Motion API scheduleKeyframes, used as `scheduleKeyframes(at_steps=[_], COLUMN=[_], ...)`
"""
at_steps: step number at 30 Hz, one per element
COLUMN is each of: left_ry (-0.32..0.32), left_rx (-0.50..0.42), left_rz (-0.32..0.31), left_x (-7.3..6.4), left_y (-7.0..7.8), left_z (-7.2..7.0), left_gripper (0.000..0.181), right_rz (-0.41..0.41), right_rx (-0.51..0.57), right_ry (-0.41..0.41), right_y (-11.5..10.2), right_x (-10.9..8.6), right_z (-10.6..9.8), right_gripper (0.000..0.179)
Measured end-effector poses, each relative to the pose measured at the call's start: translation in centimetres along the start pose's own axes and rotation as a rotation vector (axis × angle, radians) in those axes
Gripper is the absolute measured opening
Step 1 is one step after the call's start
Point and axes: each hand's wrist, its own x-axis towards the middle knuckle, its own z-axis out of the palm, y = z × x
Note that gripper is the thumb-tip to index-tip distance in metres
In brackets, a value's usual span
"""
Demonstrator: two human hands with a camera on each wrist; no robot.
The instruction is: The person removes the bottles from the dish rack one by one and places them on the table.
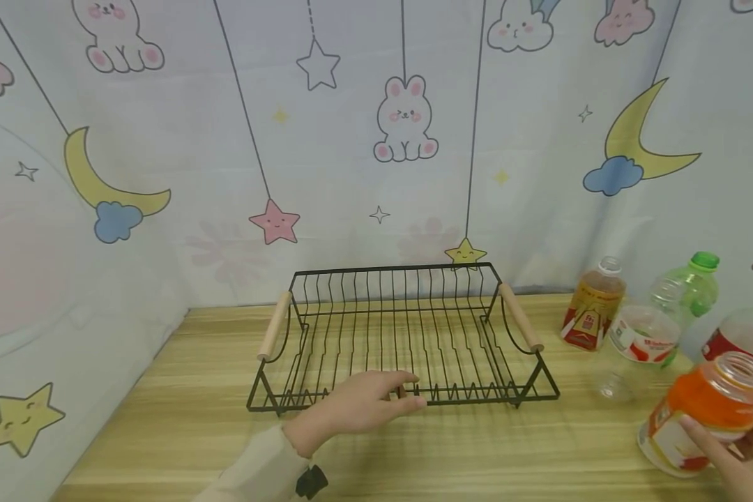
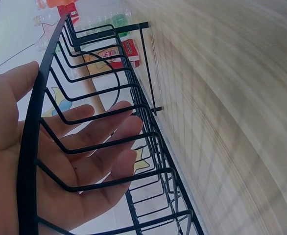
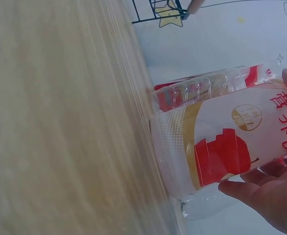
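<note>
A black wire dish rack point(image 1: 394, 403) with two wooden handles stands on the table. My left hand point(image 1: 364, 404) is at its front rail, with the fingers loosely extended over the wires and nothing held. In the left wrist view, that hand point(image 2: 60, 176) shows through the wires, thumb near the top rail. At the far right, my right hand point(image 1: 743, 457) grips a capless, wide-mouthed plastic bottle point(image 1: 696, 418) with an orange and white label. This bottle leans, its mouth tipped to the right. Its label, with a red apple, faces the right wrist view, where fingers point(image 3: 261, 196) wrap its side.
Right of the rack stand an amber-labelled bottle point(image 1: 595, 303), a clear bottle with a red-and-white label point(image 1: 646, 335) and a green bottle point(image 1: 703, 282). Another clear bottle point(image 1: 749, 328) is at the right edge. A patterned curtain point(image 1: 351, 153) hangs behind the wooden table point(image 1: 182, 411).
</note>
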Motion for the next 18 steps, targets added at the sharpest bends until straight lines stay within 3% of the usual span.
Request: scheduleKeyframes(at_steps=[11,14,18], left_ry=[0.003,0.001,-0.010], left_rx=[0.005,0.007,0.000], left_rz=[-0.003,-0.011,-0.024], left_x=[0.20,0.32,0.50], left_y=[-0.21,-0.32,-0.31], left_z=[0.05,0.11,0.10], left_gripper=[0.060,0.062,0.064], right_rz=[-0.064,-0.019,0.087], right_rx=[0.029,0.069,0.140], right_ry=[-0.018,0.004,0.130], right_y=[0.30,0.15,-0.18], right_x=[0.30,0.28,0.27], right_z=[0.13,0.32,0.70], right_gripper=[0.048,0.049,0.056])
